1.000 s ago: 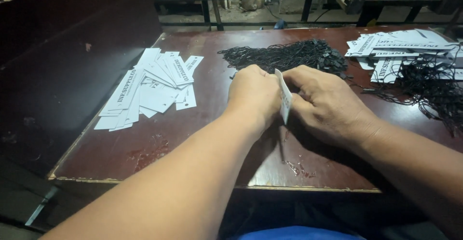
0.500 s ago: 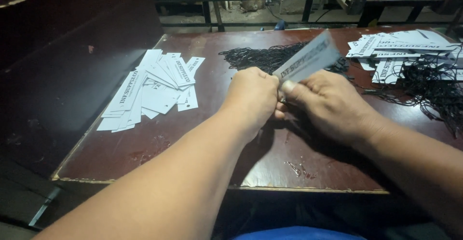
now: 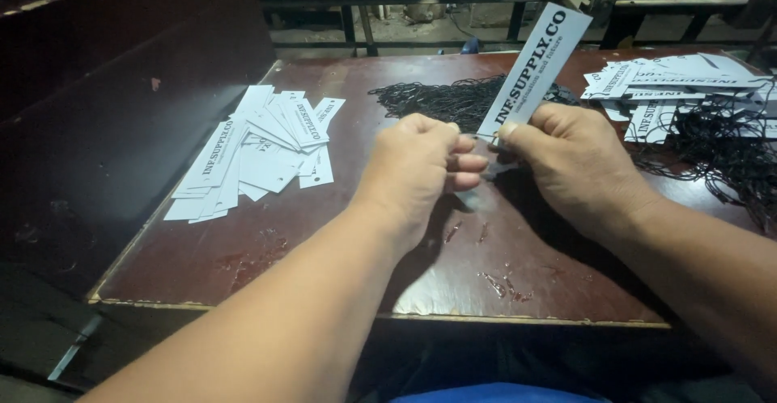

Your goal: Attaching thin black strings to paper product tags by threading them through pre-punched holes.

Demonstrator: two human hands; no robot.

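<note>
1. Two hands meet over the middle of the desk (image 3: 243, 265): our left hand (image 3: 417, 164) and our right hand (image 3: 571, 160), fingertips almost touching.
2. Between them we hold a long white paper tag (image 3: 534, 67) with black print. It stands tilted, its lower end at our fingers and its upper end leaning away to the right, above the desk and clear of it.
3. Our right hand is closed on the tag's lower end, thumb pressing it against the curled fingers. Our left hand is closed too, fingertips pinched narrow at that same end; what thin thing it pinches there we cannot tell.
4. We judge the tag light and fairly stiff, like card: it holds itself straight from one end without drooping. It would crease or tear if bent hard, and its flat face may slip between dry fingers.
5. We judge the best hold to be a flat pinch on both faces near the lower end, as now, leaving the long printed part free.
6. A heap of thin black strings (image 3: 453, 99) lies on the desk just beyond our hands. They look soft, limp and prone to tangling, so we judge that they are best picked singly by an end.
7. A fanned pile of white tags (image 3: 259, 148) lies well to the left, and another pile of tags (image 3: 680, 79) sits at the far right, with a second tangle of black cords (image 3: 728, 156) partly over it.
</note>
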